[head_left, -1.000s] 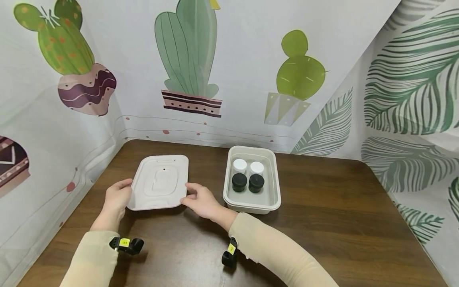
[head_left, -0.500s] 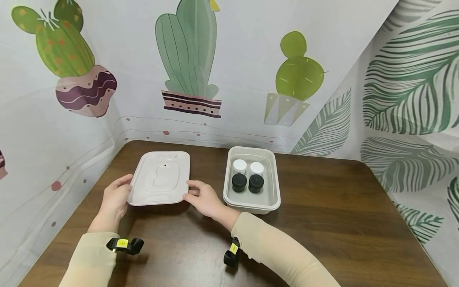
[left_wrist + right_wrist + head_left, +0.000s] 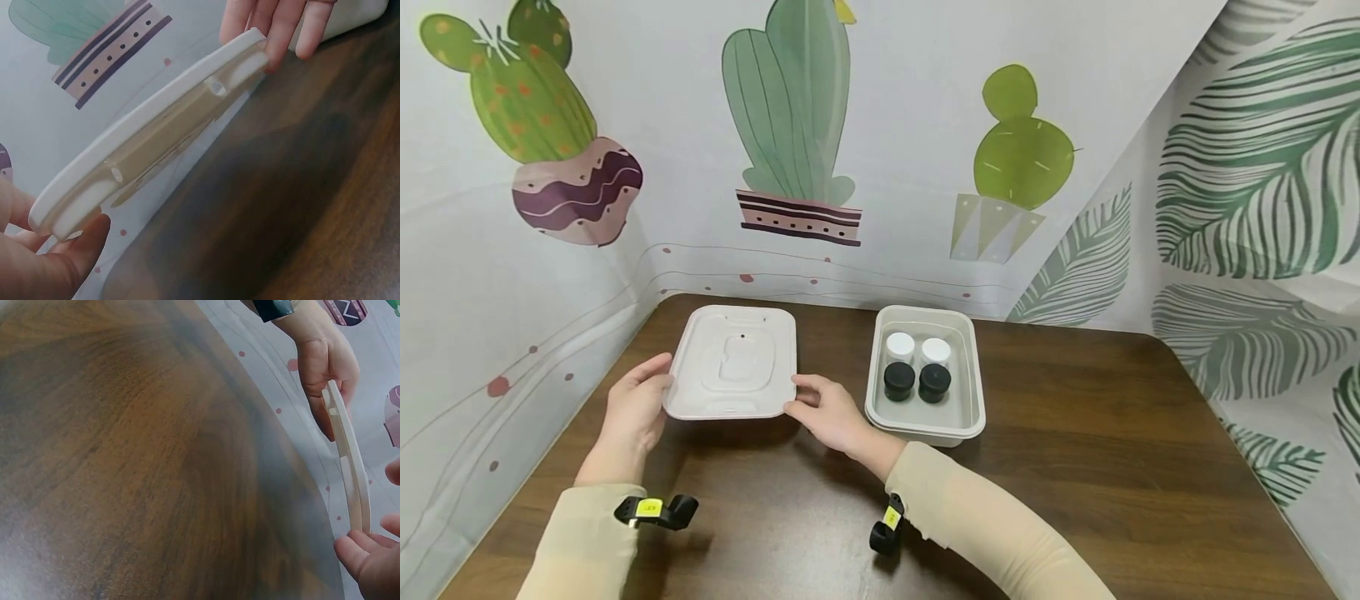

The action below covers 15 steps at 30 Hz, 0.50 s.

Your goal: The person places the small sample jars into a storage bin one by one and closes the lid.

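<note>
A white rectangular lid (image 3: 730,392) with a raised panel in its middle is held by both hands over the left part of the table. My left hand (image 3: 634,408) grips its left edge, the thumb underneath as the left wrist view shows. At the near right corner, my right hand (image 3: 827,412) holds the edge between thumb and fingers. Side-on in the left wrist view, the lid (image 3: 156,125) shows small slots in its rim and stands clear of the wood. The right wrist view catches the lid (image 3: 349,462) edge-on between the two hands.
Right of the lid stands a pale grey plastic container (image 3: 967,392) with a double rim. Inside it are two white-capped jars (image 3: 900,346) and two black-capped jars (image 3: 898,381). A cactus-print cloth (image 3: 910,167) rises behind the brown wooden table (image 3: 1075,467).
Both hands have raised the lid and shifted it slightly away from the body. The container and its jars have stayed in place.
</note>
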Motion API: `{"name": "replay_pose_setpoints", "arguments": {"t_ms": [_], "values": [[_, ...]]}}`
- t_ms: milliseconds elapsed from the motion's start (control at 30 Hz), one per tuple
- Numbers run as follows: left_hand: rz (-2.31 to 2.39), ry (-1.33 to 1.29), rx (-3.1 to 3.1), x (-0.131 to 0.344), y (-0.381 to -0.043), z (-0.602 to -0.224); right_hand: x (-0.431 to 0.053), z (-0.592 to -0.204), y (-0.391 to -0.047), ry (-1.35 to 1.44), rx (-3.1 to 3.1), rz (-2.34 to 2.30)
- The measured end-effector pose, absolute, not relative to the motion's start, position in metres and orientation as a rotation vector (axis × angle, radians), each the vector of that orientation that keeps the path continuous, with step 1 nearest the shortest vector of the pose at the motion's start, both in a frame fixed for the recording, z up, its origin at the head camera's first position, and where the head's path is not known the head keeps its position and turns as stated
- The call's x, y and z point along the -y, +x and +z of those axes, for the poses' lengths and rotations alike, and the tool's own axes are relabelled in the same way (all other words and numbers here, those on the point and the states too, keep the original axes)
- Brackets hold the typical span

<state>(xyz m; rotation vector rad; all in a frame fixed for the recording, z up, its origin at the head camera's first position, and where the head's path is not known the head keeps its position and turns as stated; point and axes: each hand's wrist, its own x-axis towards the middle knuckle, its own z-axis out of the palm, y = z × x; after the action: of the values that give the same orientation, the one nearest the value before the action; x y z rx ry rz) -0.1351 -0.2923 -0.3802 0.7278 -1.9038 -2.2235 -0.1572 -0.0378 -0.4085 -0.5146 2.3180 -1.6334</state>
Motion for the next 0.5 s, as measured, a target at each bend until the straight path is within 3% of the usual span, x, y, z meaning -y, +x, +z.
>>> {"name": "replay_pose_setpoints", "arguments": {"t_ms": [500], "values": [[-2.271, 0.700, 1.672, 0.278, -0.130, -0.363, 0.041, -0.391, -0.155, -0.593, -2.366, -1.546]]}}
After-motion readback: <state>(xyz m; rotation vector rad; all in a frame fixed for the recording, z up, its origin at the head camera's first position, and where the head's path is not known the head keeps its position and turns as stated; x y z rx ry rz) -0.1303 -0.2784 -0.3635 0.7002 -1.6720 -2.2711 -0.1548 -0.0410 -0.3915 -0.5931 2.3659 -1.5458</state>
